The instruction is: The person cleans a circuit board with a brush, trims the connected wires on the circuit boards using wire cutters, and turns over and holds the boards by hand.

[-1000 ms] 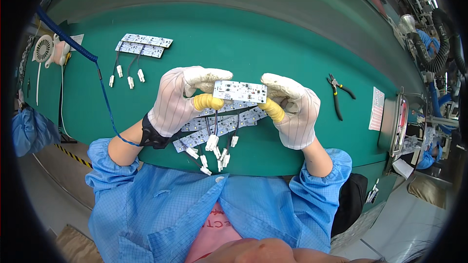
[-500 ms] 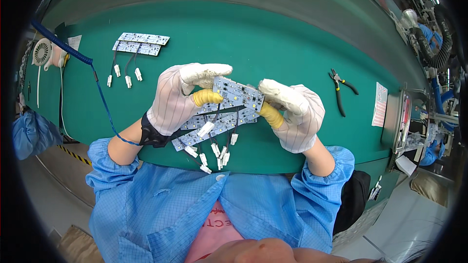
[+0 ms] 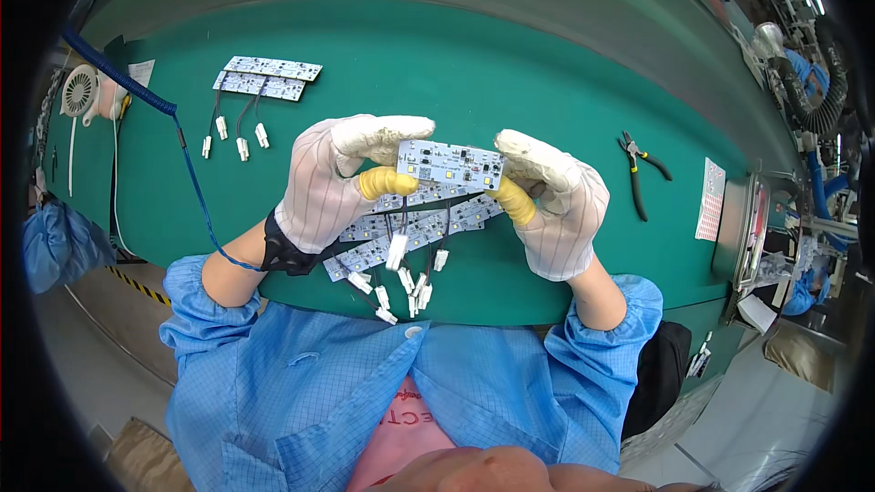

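Against the deep green mat [image 3: 547, 64], the gloves [image 3: 314, 187] stand out white with thin dark pinstripes and yellow thumbs [image 3: 386, 183], and the board [image 3: 437, 164] is pale bluish white, flecked with black. From here the smock [image 3: 301, 383] shows sky blue with a darker grid over a pink shirt [image 3: 410, 437]; the cord [image 3: 123, 78] is blue, the pliers [image 3: 638, 191] black and yellow, the floor tape [image 3: 137, 285] black-and-yellow striped.
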### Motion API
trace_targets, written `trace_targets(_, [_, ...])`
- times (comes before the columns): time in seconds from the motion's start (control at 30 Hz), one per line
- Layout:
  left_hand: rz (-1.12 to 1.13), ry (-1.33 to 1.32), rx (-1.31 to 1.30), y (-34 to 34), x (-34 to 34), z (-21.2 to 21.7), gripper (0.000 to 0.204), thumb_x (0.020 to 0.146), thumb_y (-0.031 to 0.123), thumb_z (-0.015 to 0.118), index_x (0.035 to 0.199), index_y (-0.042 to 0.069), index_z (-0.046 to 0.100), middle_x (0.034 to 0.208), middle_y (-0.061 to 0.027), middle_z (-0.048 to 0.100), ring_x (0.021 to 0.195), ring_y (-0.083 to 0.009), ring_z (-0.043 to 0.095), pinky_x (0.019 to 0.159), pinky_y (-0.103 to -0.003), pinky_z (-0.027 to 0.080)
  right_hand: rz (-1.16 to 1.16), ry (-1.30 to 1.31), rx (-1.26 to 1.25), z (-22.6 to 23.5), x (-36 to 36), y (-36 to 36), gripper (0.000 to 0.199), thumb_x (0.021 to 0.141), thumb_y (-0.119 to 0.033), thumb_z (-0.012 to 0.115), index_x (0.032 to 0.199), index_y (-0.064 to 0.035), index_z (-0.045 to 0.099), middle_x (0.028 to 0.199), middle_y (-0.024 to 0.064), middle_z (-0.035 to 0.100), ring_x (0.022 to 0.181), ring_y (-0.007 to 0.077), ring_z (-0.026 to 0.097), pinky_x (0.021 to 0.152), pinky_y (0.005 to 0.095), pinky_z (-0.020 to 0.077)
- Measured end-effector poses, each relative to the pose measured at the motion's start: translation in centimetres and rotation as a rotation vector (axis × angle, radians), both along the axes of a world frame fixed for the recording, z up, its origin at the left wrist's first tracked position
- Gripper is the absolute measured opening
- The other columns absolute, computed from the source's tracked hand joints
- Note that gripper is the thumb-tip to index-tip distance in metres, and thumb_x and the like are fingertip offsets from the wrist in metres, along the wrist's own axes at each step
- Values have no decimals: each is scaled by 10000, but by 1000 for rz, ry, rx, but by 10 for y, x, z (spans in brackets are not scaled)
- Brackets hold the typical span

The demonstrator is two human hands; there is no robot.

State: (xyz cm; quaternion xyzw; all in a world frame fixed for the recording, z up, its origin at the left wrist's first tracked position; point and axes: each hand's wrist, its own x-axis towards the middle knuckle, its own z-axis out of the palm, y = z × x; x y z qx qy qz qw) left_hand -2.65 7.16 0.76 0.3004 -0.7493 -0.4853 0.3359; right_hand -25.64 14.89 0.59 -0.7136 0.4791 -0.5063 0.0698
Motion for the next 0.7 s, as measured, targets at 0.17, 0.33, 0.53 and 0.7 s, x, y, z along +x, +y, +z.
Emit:
trace_targets(0.17, [-46, -65, -133, -3, 4, 6, 586, 733, 373, 773, 1124, -38, 626, 955, -90, 670, 849, -142, 643, 747, -264, 514, 22, 12, 28, 5, 1, 1, 442, 722, -113, 794, 1131, -68, 635, 813, -20, 695, 555, 91, 591, 572, 235, 447])
trace_targets(0.33, [-55, 13, -80, -2, 2, 6, 562, 733, 333, 781, 1127, -37, 627, 950, -90, 667, 847, -147, 645, 744, -267, 515, 17, 5, 47, 1, 0, 3, 430, 730, -105, 788, 1130, -66, 634, 815, -18, 697, 561, 89, 596, 575, 234, 449])
trace_targets(0.53, [22, 147, -153, 0, -7, 3, 434, 733, 296, 755, 1077, 41, 682, 806, -70, 669, 698, -158, 664, 632, -256, 495, 23, -9, 25, 0, 0, 2, 423, 732, -90, 783, 1126, -63, 632, 878, 4, 712, 574, 96, 612, 595, 235, 468])
trace_targets(0.7, [17, 149, -150, -1, -7, 2, 441, 733, 293, 756, 1082, 36, 675, 814, -66, 673, 710, -161, 669, 640, -263, 502, 15, -7, 39, -1, 1, 2, 427, 732, -94, 784, 1129, -65, 632, 896, 7, 713, 581, 94, 615, 596, 234, 469])
